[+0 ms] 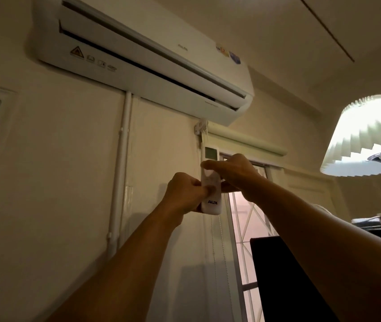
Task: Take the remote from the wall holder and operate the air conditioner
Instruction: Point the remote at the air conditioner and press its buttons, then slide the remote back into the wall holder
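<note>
Both arms raised toward the wall below the air conditioner (143, 59). White remote (211, 182), marked AUX near its lower end, held upright in front of the wall, just left of the window (250, 228), display end up. Left hand (186, 194) grips the remote's lower half from the left, fingers clenched around it, thumb across the front face. Right hand (233, 175) comes from the right, fingers closed on the remote's upper part, thumb lying over the front below the display. Air conditioner mounted high, its flap slightly open. Lit pleated lamp (368, 135) stands at right.
</note>
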